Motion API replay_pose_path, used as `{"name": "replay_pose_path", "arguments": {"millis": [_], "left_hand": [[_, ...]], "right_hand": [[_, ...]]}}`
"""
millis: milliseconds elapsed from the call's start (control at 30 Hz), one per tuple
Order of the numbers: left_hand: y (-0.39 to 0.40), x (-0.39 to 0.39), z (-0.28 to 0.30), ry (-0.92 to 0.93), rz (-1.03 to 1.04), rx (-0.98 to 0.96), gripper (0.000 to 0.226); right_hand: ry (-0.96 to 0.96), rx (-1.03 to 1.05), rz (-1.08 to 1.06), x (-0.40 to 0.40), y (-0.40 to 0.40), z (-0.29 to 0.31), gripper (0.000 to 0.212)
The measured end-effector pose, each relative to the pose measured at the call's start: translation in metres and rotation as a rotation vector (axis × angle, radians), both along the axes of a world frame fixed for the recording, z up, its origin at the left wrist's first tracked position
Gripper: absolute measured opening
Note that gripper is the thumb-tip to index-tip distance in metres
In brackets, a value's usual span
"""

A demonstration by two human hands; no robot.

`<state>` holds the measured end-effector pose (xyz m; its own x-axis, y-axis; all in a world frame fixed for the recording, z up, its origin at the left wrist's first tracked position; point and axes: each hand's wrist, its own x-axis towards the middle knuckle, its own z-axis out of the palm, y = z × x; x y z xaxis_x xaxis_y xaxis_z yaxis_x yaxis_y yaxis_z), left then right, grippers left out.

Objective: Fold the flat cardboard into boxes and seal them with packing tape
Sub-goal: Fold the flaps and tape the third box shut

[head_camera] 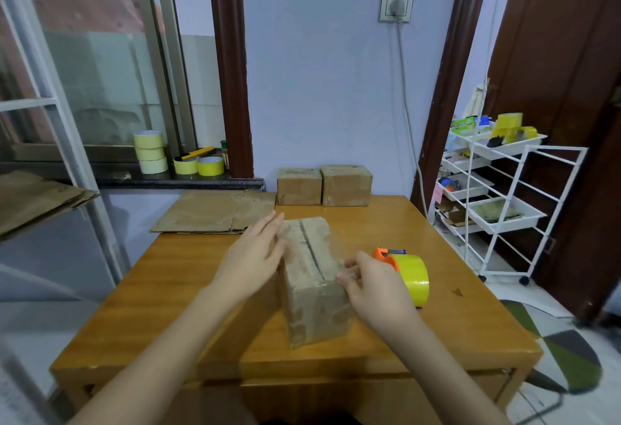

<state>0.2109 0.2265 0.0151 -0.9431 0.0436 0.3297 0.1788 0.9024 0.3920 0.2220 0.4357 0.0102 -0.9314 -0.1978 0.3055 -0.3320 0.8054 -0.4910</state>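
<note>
A folded cardboard box stands on the wooden table, with its top seam running away from me and clear tape over the top. My left hand lies flat against the box's left side with straight fingers. My right hand presses the tape at the box's upper right edge, fingertips on it. A tape dispenser with an orange handle and a yellow roll sits on the table just right of my right hand. Flat cardboard lies at the table's far left.
Two closed boxes stand at the table's far edge by the wall. Several tape rolls and a yellow knife are on the window sill. More flat cardboard lies on a left shelf. A white trolley stands at right.
</note>
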Motion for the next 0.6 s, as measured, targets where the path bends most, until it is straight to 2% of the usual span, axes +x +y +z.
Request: {"name": "replay_pose_path", "arguments": {"millis": [67, 167, 233, 300, 433, 500, 600], "left_hand": [[0.006, 0.021, 0.006, -0.091, -0.087, 0.085, 0.067], [0.014, 0.050, 0.003, -0.225, -0.179, -0.067, 0.084], [0.015, 0.054, -0.004, -0.225, -0.200, -0.105, 0.083], [0.011, 0.048, -0.012, -0.239, -0.222, -0.032, 0.077], [0.001, 0.032, -0.021, -0.250, -0.282, 0.103, 0.079], [-0.002, 0.027, -0.023, -0.240, -0.292, 0.134, 0.084], [-0.003, 0.023, -0.021, -0.245, -0.294, 0.169, 0.084]], "right_hand": [[0.012, -0.004, 0.000, 0.001, -0.001, -0.002, 0.027], [0.014, -0.031, 0.009, 0.001, 0.001, -0.002, 0.028], [-0.004, -0.050, 0.030, 0.001, 0.003, -0.001, 0.027], [-0.003, -0.096, 0.043, 0.002, 0.008, 0.000, 0.024], [0.163, -0.089, -0.118, -0.002, 0.043, 0.001, 0.020], [0.117, -0.078, -0.190, -0.009, 0.069, -0.003, 0.026], [-0.057, -0.095, -0.224, -0.016, 0.100, -0.020, 0.045]]}}
